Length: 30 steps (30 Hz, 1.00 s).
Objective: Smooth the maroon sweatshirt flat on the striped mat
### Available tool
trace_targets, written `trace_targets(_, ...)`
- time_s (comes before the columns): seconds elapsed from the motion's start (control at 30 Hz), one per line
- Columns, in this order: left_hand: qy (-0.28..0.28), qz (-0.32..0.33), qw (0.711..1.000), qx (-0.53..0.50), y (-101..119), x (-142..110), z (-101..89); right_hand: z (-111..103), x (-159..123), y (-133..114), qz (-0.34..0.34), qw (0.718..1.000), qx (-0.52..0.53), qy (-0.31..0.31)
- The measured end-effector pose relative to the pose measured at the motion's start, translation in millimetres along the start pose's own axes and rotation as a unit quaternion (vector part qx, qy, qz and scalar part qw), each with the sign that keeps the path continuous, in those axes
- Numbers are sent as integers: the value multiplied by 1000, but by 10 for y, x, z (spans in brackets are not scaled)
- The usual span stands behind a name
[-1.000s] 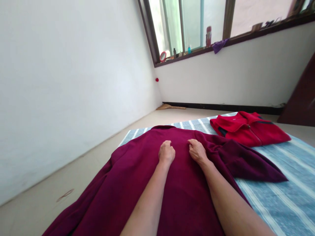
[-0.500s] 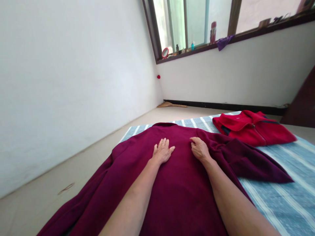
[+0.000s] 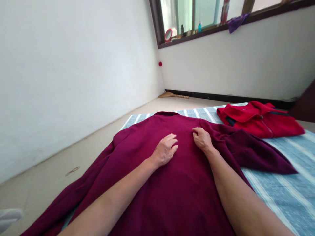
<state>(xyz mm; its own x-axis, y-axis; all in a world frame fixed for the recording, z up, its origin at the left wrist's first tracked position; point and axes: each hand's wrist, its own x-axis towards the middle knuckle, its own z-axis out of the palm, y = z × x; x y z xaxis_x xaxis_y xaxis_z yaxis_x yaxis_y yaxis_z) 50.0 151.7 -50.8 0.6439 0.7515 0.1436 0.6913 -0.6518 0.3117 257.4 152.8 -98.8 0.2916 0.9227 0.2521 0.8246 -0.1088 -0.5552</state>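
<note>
A maroon long-sleeved garment (image 3: 157,183) lies spread out, its collar (image 3: 166,113) at the far end. The sleeve (image 3: 258,154) on the right is bent outward; the one on the left (image 3: 73,196) runs down towards me. My left hand (image 3: 166,150) rests on the middle of the cloth, palm down, its fingers bent a little and apart. Close to the right shoulder seam, my right hand (image 3: 202,138) is on the garment with its fingers curled in and pressed together. Whether cloth is pinched between them is hidden.
Beneath lies a blue-and-white striped sheet (image 3: 283,193). A folded red zip jacket (image 3: 261,121) sits at its far right. A broom (image 3: 173,95) lies on the floor by the back wall. Small items, including a red-framed mirror (image 3: 168,35) and a purple cloth (image 3: 237,23), line the windowsill.
My left hand has turned towards the right, its fingers now more bent than flat. The right hand keeps its place on the garment. The view has tilted down slightly.
</note>
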Motion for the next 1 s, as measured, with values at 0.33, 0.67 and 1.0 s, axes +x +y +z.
trace_targets(0.33,-80,22,971,-224,205,-728,-81,-21,-14,-7,0,1000,-8,5)
trace_targets(0.67,-83,64,966,-238,202,-737,-69,-14,-15,-9,2,1000,-13,14)
trace_targets(1.0,-90,79,969,-215,216,-725,-65,-5,-4,1,4,1000,-13,15)
